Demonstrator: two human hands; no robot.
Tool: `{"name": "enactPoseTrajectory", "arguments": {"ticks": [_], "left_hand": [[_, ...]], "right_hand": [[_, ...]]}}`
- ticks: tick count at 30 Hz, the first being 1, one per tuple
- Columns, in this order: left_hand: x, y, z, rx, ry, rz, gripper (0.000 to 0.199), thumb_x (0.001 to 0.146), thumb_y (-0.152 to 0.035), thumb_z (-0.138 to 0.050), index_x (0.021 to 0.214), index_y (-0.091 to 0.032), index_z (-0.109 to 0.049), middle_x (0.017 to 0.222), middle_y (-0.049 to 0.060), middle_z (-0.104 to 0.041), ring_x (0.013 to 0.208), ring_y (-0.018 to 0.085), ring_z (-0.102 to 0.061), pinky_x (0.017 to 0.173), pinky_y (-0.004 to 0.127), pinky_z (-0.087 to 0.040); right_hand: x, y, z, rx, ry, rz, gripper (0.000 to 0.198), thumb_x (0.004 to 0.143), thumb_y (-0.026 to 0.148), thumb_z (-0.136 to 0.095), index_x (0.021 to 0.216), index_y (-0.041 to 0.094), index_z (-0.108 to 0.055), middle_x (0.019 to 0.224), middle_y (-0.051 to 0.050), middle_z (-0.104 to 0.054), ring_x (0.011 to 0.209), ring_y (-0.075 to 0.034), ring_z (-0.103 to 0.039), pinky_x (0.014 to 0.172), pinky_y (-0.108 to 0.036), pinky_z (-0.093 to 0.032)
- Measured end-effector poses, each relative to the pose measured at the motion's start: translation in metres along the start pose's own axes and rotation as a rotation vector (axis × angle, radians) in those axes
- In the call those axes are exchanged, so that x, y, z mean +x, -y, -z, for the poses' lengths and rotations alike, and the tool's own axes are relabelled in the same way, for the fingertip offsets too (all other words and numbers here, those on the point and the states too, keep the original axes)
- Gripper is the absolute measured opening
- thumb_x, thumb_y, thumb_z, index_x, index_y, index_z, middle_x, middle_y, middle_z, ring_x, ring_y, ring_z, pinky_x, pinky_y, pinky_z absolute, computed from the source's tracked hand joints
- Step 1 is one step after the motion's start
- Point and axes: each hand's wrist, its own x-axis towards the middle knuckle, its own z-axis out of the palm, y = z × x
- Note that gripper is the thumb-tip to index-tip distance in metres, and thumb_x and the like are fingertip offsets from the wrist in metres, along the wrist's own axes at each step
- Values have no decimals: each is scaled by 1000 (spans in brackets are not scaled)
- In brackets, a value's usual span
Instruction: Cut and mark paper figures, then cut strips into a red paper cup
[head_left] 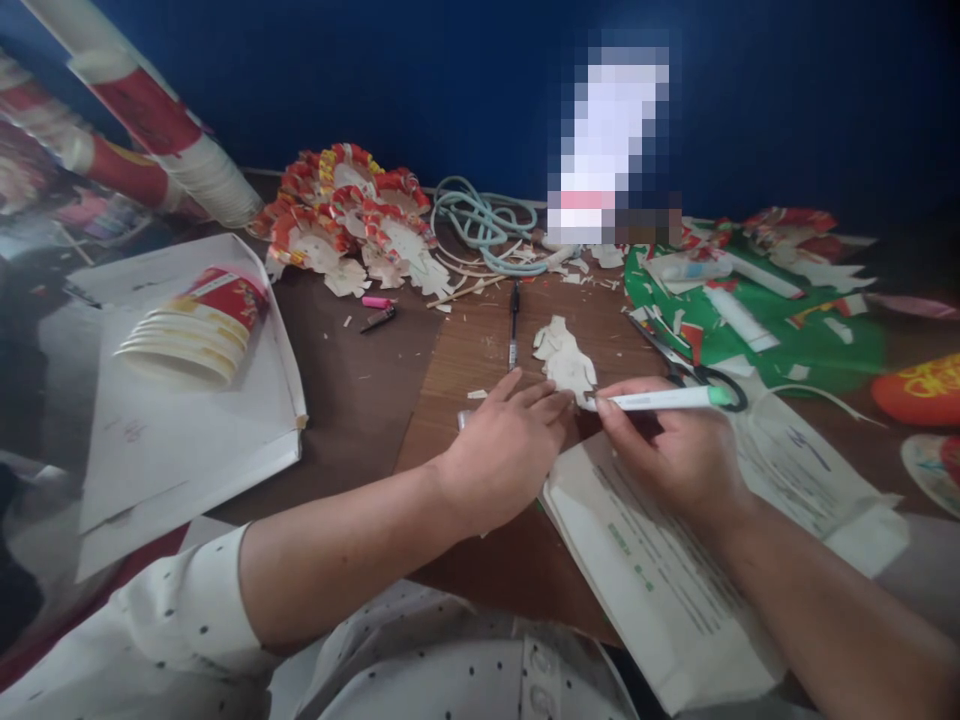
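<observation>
A white paper cutout [564, 355] with an uneven, figure-like outline lies on the brown table in front of me. My left hand [514, 440] rests flat beside its lower edge, fingers stretched out and fingertips against the paper. Between the thumb and fingers of my right hand [679, 445] is a slim white pen [652, 399] with a green end, its tip at the cutout's lower right edge. Just beyond my left fingers lies a black pen [514, 325]. Black-handled scissors [694, 375] lie partly behind my right hand.
Stacked paper cups [191, 325] lie on a white board [187, 440] at left. Red-and-white cutouts [352, 215] are heaped at the back near a pale blue cord [487, 225]. Glue tubes [742, 315] and scraps cover a green sheet [832, 350]. Printed paper packets [660, 570] lie under my right forearm.
</observation>
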Motion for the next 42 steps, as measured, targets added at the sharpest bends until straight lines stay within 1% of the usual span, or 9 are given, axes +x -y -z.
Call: {"name": "enactPoseTrajectory", "arguments": {"ticks": [21,31,42], "left_hand": [[0,0,0,5,11,-6,39,92,-20,-38,126,-13,-55,139,7,-53,131,21,-44,114,45,-23],[0,0,1,17,18,-4,39,92,-20,-38,127,-13,-55,139,8,-52,131,20,-43,115,44,-22],[0,0,1,21,22,-4,39,92,-20,-38,128,-14,-54,139,8,-52,131,21,-44,115,45,-22]], "right_hand": [[1,1,0,-27,-11,8,17,86,34,-57,88,20,-66,83,-2,-71,73,-18,-68,69,-27,-51],[1,1,0,4,-5,-6,17,87,34,-57,89,20,-66,85,-3,-72,75,-18,-68,69,-28,-51],[1,3,0,-32,2,-27,18,87,37,-55,88,21,-66,83,-3,-72,72,-19,-67,69,-29,-52]]}}
